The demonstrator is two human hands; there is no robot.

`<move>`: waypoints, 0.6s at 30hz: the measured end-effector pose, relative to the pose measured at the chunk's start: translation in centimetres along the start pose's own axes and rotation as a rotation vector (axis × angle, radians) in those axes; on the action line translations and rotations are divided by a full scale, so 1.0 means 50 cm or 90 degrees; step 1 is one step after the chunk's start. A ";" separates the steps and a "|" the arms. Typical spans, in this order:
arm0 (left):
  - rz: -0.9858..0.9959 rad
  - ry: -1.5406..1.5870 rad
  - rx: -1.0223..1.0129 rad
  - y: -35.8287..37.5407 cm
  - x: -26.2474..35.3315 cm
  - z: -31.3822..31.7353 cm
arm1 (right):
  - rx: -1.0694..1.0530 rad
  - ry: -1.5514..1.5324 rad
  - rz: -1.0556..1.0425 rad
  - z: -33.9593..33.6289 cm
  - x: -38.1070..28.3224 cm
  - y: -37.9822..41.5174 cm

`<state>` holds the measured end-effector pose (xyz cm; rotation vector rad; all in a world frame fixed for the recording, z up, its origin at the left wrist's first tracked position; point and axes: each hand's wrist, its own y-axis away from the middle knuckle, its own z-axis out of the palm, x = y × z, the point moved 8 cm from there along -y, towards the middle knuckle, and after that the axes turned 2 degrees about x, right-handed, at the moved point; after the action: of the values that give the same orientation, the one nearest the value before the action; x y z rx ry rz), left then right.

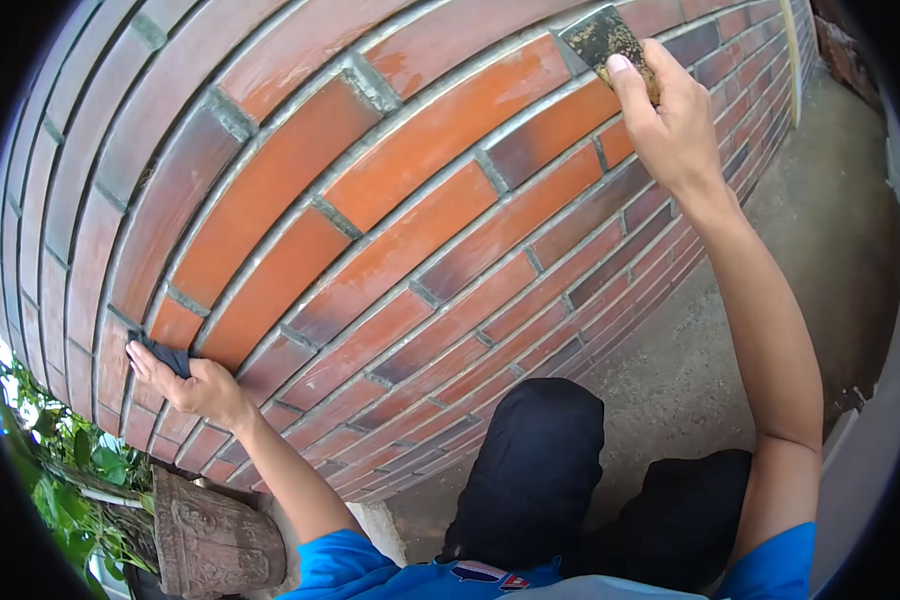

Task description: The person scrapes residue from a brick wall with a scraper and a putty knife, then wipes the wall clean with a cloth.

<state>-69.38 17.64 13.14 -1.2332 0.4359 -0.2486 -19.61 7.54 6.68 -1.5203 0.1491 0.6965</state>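
1. R hand (pixel 670 115) is up high on the brick wall (pixel 390 230), fingers curled shut round a scrub pad (pixel 607 42). The pad sticks out above the thumb and lies flat against the brick face, at a mortar joint.
2. L hand (pixel 195 385) is low on the wall w/ palm toward the bricks and fingers pinched closed on a dark cloth (pixel 162 355). The cloth shows past the fingertips, pressed on the wall near a joint.
3. The two hands are well apart: R near the top of the view, L near the bottom left.
4. Pad: roughly square, mottled dark green-brown, coarse-looking surface. Cloth: small, dark, crumpled & soft.
5. Wall: orange-red and purplish-brown bricks, smooth w/ a slight sheen, grey recessed mortar lines in running bond.
6. Ground by the wall foot is grey concrete (pixel 820 230), rough and stained.
7. Bottom left, just below L arm: a brown planter (pixel 210 545) w/ moulded relief pattern. Can't tell what's in it; green leafy plants (pixel 65 470) stand beside it.
8. Person wears a blue short-sleeve shirt (pixel 360 570) and dark trousers (pixel 540 470), knees near the wall.
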 end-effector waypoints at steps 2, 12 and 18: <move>0.038 0.051 -0.014 -0.008 0.105 0.043 | 0.013 -0.002 0.028 -0.006 0.013 -0.001; 0.281 0.442 -0.178 0.073 0.825 0.330 | 0.104 -0.203 0.315 -0.100 0.049 -0.027; 0.363 0.437 -0.201 0.085 0.865 0.330 | 0.094 -0.215 0.251 -0.120 0.031 -0.027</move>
<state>-23.57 15.23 5.41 -1.2526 1.4369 -0.1056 -15.74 2.50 6.56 -1.2222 0.2422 1.2194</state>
